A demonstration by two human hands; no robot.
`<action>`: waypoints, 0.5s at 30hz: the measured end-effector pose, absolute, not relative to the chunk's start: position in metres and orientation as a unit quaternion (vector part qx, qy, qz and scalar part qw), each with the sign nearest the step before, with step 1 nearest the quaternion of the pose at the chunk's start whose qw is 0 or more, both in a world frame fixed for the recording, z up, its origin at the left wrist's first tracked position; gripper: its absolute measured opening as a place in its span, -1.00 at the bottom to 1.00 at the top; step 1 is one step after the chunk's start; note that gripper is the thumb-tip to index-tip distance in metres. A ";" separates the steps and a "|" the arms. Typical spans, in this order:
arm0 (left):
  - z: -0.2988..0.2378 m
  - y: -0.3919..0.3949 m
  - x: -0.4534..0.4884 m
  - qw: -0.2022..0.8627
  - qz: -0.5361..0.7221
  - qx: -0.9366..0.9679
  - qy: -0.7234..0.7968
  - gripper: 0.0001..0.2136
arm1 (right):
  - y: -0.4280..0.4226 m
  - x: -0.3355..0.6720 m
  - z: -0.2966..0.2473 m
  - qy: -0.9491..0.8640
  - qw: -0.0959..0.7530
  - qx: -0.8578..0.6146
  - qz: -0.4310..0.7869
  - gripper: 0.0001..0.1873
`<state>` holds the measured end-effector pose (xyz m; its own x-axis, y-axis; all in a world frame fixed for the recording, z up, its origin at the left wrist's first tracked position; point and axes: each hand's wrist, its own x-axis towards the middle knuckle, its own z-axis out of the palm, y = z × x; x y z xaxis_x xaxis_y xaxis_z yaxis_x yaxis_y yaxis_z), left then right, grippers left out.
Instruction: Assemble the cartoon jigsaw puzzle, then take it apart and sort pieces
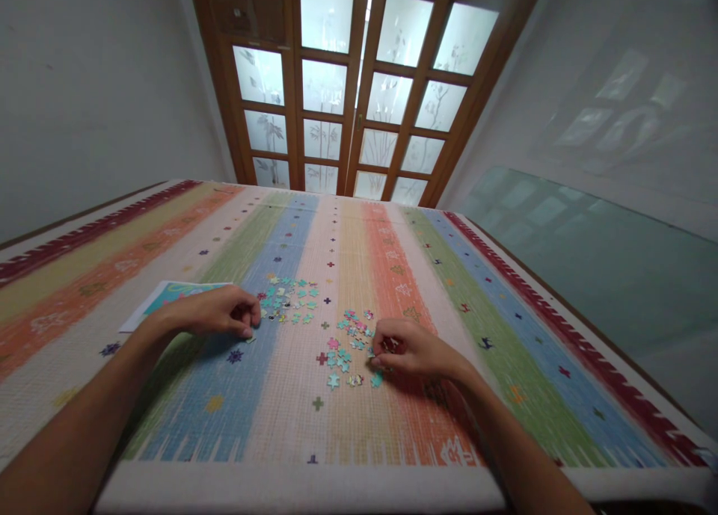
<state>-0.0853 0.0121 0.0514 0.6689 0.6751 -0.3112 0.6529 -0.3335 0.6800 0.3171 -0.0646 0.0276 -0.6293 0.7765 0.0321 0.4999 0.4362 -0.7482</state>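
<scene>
Small jigsaw puzzle pieces lie on the striped cloth in two loose groups. The left group point(289, 300) is mostly teal and green; the right group point(342, 358) mixes teal, pink and yellow pieces. At the near left edge of the first group, my left hand point(231, 312) is closed, its fingertips pinching a puzzle piece point(250, 339) at the cloth. My right hand point(412, 347) is closed beside the second group, thumb and finger together on a small puzzle piece point(370, 356), mostly hidden by the fingers. A printed picture sheet point(168, 294) lies partly under my left forearm.
The striped cloth point(303, 425) covers a wide surface reaching toward wooden doors point(351, 126) with frosted panes. White walls point(95, 89) rise on both sides. A pale green glass-like panel point(594, 253) stands along the right side.
</scene>
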 end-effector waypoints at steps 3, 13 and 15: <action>0.050 0.012 -0.083 0.384 0.021 0.828 0.409 -0.78 | -0.065 0.313 0.026 -0.828 0.187 -0.392 0.356 -0.88; 0.048 0.018 -0.082 0.302 0.009 0.841 0.449 -0.71 | -0.066 0.308 0.025 -0.831 0.198 -0.389 0.344 -0.89; 0.048 0.019 -0.081 0.288 0.004 0.837 0.465 -0.70 | -0.066 0.308 0.025 -0.831 0.198 -0.391 0.343 -0.89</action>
